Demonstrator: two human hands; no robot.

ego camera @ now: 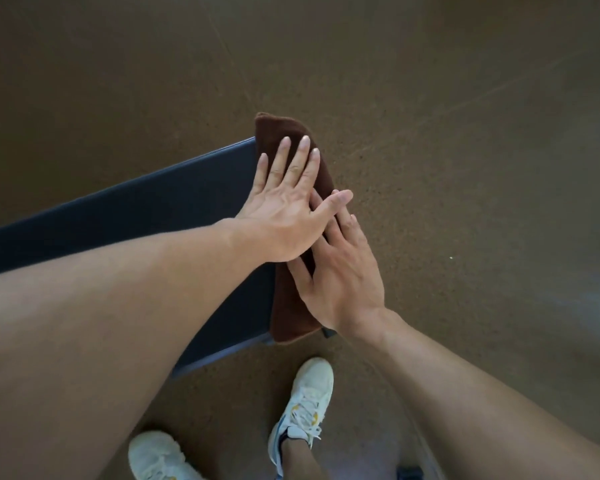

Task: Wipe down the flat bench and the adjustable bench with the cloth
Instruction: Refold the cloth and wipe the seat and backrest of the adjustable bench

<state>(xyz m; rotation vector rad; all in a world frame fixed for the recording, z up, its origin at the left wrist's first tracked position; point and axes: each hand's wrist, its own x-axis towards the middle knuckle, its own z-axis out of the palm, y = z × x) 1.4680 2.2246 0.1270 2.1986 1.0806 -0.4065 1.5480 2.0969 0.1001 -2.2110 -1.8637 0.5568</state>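
Both hands flat on the cloth at the end of the surface.

The brown cloth [293, 303] lies folded along the dark padded surface's [174, 199] end edge; the left hand [284, 209] and right hand [343, 275] press it with straight fingers, overlapping. White sneakers [303, 407] stand on the brown floor [465, 133] below.

Soft, even, warm-toned light fills the scene, moderately bright, with no hard shadows and no strong glare. The floor [465, 133] blurs and smears toward the upper corners and the right edge, where a pale hazy sheen shows. Wide-angle distortion swells the forearms at the lower edges, and fine detail is soft throughout.
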